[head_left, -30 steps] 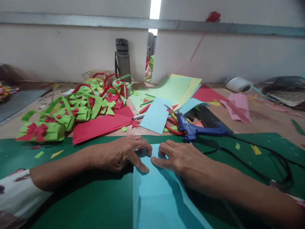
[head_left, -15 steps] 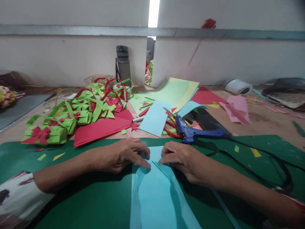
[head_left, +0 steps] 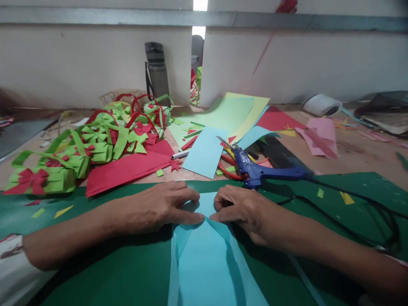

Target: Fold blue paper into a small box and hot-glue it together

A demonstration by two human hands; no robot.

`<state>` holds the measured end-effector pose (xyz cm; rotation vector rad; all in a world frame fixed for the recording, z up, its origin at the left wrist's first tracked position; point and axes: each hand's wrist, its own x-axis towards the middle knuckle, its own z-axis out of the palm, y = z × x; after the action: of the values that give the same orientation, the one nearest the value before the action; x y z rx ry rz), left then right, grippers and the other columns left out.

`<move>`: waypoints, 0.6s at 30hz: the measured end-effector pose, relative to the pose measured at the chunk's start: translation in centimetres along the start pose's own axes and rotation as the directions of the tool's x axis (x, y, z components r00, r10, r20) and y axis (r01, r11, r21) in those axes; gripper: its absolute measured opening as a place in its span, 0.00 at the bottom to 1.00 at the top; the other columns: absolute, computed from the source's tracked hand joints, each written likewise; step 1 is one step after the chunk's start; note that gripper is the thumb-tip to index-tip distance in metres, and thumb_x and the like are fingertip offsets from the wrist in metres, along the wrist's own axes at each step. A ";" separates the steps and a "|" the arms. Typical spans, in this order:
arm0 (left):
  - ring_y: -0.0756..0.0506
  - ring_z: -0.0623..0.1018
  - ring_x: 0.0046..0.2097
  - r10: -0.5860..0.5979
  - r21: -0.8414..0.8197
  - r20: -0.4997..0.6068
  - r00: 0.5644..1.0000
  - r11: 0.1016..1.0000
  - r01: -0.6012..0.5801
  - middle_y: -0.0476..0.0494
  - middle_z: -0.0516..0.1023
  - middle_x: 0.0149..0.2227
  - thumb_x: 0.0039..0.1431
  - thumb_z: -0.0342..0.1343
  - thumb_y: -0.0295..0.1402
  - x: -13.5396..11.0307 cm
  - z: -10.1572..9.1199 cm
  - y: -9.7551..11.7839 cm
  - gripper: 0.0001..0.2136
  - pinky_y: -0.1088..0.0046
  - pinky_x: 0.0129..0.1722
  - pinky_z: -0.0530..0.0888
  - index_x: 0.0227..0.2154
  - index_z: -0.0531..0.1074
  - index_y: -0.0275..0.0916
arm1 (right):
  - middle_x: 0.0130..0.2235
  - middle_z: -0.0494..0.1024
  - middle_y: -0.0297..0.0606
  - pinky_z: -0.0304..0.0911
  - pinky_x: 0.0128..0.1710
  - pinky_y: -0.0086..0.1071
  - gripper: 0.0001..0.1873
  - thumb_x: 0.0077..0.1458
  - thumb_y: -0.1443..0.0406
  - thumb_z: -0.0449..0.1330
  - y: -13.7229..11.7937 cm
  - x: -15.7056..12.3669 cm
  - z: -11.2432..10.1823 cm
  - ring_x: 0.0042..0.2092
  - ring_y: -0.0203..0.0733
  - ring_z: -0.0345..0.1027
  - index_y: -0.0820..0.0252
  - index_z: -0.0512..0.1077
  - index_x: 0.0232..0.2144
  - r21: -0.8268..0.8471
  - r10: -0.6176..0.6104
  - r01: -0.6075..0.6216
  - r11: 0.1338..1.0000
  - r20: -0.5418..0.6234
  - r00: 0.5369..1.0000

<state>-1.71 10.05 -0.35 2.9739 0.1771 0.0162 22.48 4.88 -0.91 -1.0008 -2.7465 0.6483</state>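
A light blue sheet of paper (head_left: 208,267) lies in front of me, its side edges folded inward and two flaps slanting up to a point near its far end. My left hand (head_left: 165,206) is closed on the left flap, thumb pressed down beside that point and fingers curled. Opposite it, my right hand (head_left: 244,210) grips the right flap between thumb and bent forefinger. The two thumb tips almost meet at the point. Both hands partly cover the far end of the paper.
Beneath the paper is a green cutting mat (head_left: 127,272). Beyond it lie a blue glue gun (head_left: 258,170) with a trailing black cord, red-handled scissors (head_left: 230,172), red paper sheets (head_left: 127,168), green paper bags (head_left: 59,180) with bows, and a dark bottle (head_left: 157,76).
The view has tipped slightly downward and to the right. My left thumb has moved right, closer to the right thumb, at the point where the flaps meet. Both hands stay on the paper.
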 end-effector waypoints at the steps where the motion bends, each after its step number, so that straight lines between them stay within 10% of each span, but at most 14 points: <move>1: 0.45 0.66 0.41 -0.005 0.002 0.003 1.000 1.000 0.005 0.38 0.68 0.46 0.64 0.42 0.26 0.0 0.1 0.0 0.15 0.68 0.40 0.62 0.51 0.65 0.43 | 0.34 0.65 0.35 0.53 0.32 0.28 0.19 0.42 0.82 0.50 0.0 0.0 0.0 0.35 0.35 0.58 0.59 0.73 0.31 -0.004 0.000 0.000 1.000 -0.002 1.000; 18: 0.45 0.68 0.43 -0.043 -0.050 -0.054 0.998 0.998 0.040 0.42 0.66 0.47 0.57 0.48 0.19 -0.1 1.1 -0.2 0.19 0.69 0.41 0.62 0.48 0.67 0.46 | 0.41 0.69 0.40 0.57 0.36 0.31 0.27 0.47 0.82 0.47 -0.4 -1.2 -0.3 0.40 0.39 0.62 0.55 0.69 0.44 -0.118 -0.080 0.078 0.990 -0.009 0.997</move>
<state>-1.83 10.07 -1.45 2.9222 0.2418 0.0955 23.26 3.88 -0.46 -0.9094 -2.8243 0.4704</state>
